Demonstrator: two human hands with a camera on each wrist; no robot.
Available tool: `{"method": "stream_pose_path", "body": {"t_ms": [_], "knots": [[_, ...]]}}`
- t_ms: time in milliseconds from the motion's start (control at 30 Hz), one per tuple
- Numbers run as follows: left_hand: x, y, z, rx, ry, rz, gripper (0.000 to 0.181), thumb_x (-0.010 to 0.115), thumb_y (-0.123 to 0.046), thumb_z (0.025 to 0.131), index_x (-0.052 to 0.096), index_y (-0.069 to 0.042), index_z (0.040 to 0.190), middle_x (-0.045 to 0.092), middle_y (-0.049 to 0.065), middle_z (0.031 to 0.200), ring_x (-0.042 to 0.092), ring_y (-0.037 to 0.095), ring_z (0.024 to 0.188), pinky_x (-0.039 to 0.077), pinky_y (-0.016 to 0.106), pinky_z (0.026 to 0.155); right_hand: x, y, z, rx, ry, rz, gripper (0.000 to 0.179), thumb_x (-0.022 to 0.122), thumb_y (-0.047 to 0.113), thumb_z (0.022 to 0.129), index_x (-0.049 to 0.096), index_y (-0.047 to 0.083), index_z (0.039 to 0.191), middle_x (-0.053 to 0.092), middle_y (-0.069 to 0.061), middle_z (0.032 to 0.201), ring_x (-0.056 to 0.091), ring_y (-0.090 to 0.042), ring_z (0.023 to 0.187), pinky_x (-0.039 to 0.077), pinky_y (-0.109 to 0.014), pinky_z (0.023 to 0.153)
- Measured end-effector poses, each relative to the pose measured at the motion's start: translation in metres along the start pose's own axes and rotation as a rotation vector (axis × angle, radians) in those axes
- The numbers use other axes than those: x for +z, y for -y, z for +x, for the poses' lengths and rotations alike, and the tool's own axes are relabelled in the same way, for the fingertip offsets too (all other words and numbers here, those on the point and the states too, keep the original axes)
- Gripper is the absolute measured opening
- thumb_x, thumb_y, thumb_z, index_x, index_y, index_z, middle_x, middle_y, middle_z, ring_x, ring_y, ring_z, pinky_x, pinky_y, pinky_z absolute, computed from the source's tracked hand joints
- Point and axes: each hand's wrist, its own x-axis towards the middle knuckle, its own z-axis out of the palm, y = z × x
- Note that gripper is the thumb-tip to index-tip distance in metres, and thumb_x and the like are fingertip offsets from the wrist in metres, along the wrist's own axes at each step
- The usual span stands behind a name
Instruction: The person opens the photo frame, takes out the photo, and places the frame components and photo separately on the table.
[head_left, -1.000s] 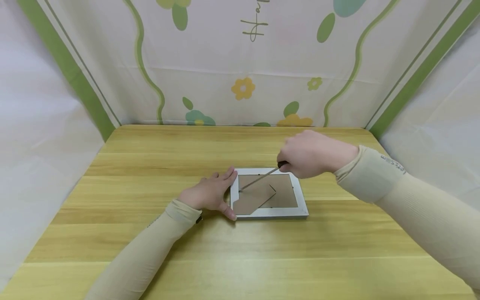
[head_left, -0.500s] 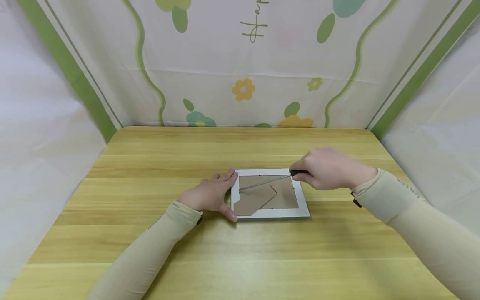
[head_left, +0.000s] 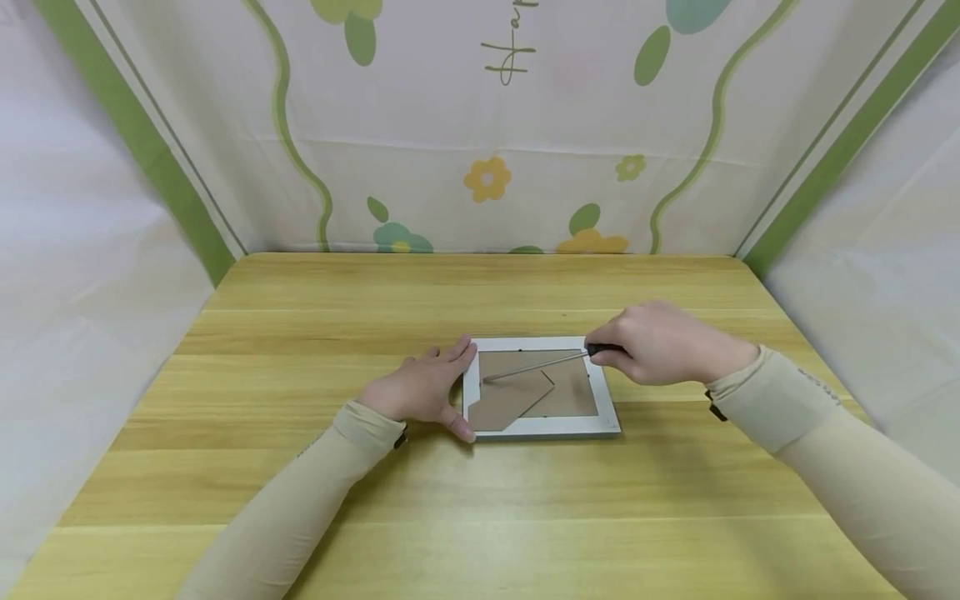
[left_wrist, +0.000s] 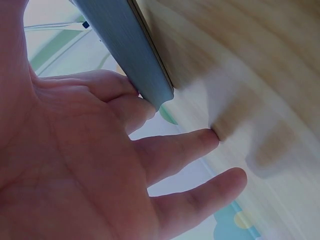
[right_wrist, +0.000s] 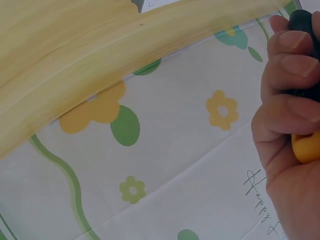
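Observation:
A white picture frame [head_left: 558, 425] lies back side up on the table, its brown backing board [head_left: 570, 398] showing, with a cut-out stand flap. My left hand [head_left: 420, 389] rests against the frame's left end, thumb at the near corner and index finger at the far one. The left wrist view shows two other fingers stretched out past the frame edge [left_wrist: 125, 47]. In my right hand [head_left: 656, 342] I grip a screwdriver [head_left: 540, 365] by its dark handle, which has an orange-yellow end [right_wrist: 307, 147]. The shaft slants low over the board, its tip close to the board's left edge.
The wooden table [head_left: 480, 517] reaches back to a white cloth [head_left: 420, 100] printed with flowers. More white cloth [head_left: 90, 275] hangs along both sides. Small dark tabs sit around the backing board's edges.
My right hand has moved right and toward me, lowering the screwdriver to a flatter slant. Its tip has shifted slightly right, off the board's left edge. The left hand stays put.

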Motion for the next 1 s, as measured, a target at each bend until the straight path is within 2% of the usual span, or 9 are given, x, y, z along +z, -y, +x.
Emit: {"method": "stream_pose_path", "body": {"t_ms": [233, 333, 467, 567, 700, 833, 1000], "knots": [[0.0, -0.002, 0.0, -0.001, 0.002, 0.005, 0.13, 0.084, -0.06, 0.066, 0.009, -0.009, 0.16, 0.002, 0.006, 0.165, 0.019, 0.051, 0.143, 0.021, 0.069, 0.108, -0.009, 0.006, 0.011, -0.004, 0.037, -0.023, 0.038, 0.064, 0.016, 0.096, 0.041, 0.023, 0.067, 0.025, 0.014, 0.059, 0.026, 0.0, 0.052, 0.024, -0.023, 0.05], [0.0, -0.002, 0.0, -0.003, 0.002, 0.009, 0.13, 0.083, -0.06, 0.066, 0.009, -0.009, 0.16, 0.002, 0.006, 0.165, 0.018, 0.05, 0.143, 0.022, 0.068, 0.108, -0.017, 0.012, 0.019, -0.001, 0.061, -0.041, 0.039, 0.065, 0.015, 0.095, 0.041, 0.022, 0.065, 0.027, 0.013, 0.058, 0.029, -0.001, 0.051, 0.025, -0.024, 0.049], [0.001, 0.0, 0.001, -0.003, -0.002, 0.007, 0.131, 0.084, -0.06, 0.065, 0.009, -0.009, 0.16, 0.002, 0.006, 0.165, 0.018, 0.05, 0.143, 0.022, 0.069, 0.108, -0.034, 0.024, 0.036, 0.027, 0.114, -0.108, 0.038, 0.067, 0.015, 0.091, 0.043, 0.022, 0.062, 0.03, 0.011, 0.057, 0.031, -0.005, 0.052, 0.026, -0.026, 0.048], [0.001, 0.001, 0.001, -0.002, -0.005, 0.004, 0.131, 0.084, -0.06, 0.065, 0.01, -0.009, 0.16, 0.003, 0.006, 0.166, 0.018, 0.05, 0.143, 0.022, 0.069, 0.108, -0.049, 0.038, 0.051, 0.041, 0.16, -0.18, 0.042, 0.067, 0.014, 0.089, 0.037, 0.021, 0.059, 0.025, 0.009, 0.057, 0.025, -0.008, 0.053, 0.021, -0.027, 0.049], [0.001, 0.001, 0.0, 0.002, -0.005, 0.004, 0.131, 0.084, -0.061, 0.065, 0.01, -0.009, 0.16, 0.003, 0.006, 0.165, 0.018, 0.05, 0.143, 0.022, 0.068, 0.108, -0.064, 0.057, 0.073, 0.02, 0.197, -0.254, 0.049, 0.069, 0.014, 0.086, 0.031, 0.021, 0.056, 0.02, 0.008, 0.056, 0.019, -0.01, 0.054, 0.019, -0.028, 0.049], [0.0, 0.002, 0.0, 0.006, -0.004, 0.007, 0.13, 0.084, -0.061, 0.065, 0.01, -0.009, 0.16, 0.003, 0.006, 0.165, 0.019, 0.05, 0.143, 0.023, 0.069, 0.108, -0.075, 0.078, 0.092, 0.023, 0.243, -0.304, 0.041, 0.066, 0.009, 0.08, 0.037, 0.021, 0.054, 0.025, 0.009, 0.052, 0.022, -0.01, 0.052, 0.022, -0.027, 0.045], [0.0, 0.003, 0.0, 0.009, -0.009, 0.001, 0.13, 0.083, -0.061, 0.066, 0.01, -0.009, 0.16, 0.003, 0.007, 0.165, 0.021, 0.049, 0.143, 0.023, 0.069, 0.108, -0.082, 0.097, 0.109, 0.047, 0.296, -0.356, 0.029, 0.058, 0.002, 0.072, 0.04, 0.019, 0.057, 0.029, 0.008, 0.055, 0.023, -0.011, 0.053, 0.023, -0.028, 0.045]]}}
